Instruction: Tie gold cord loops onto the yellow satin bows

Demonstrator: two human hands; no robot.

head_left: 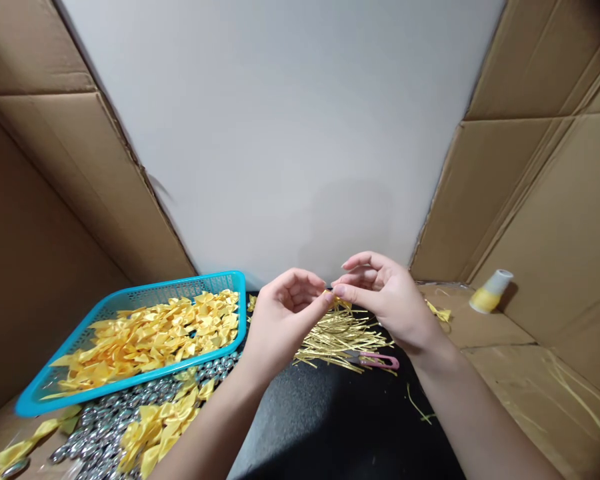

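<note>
My left hand (pixel 287 320) and my right hand (pixel 400 300) meet above the middle of the black work surface. Thumbs and fingertips of both pinch a small yellow ribbon bow (pixel 342 304), mostly hidden by the fingers. Just beneath lies a loose pile of gold twist ties (pixel 330 337). A pair of thread snips with a pink handle (pixel 383 361) rests on the front right of that pile, close to my right wrist.
At left, a blue plastic basket (pixel 243 313) holds many yellow ribbon bows (pixel 155 333). Silver beads (pixel 105 423) and more bows (pixel 160 427) lie before it. A cone of yellow thread (pixel 490 293) stands at right. Cardboard walls (pixel 525 160) flank a white panel (pixel 280 133).
</note>
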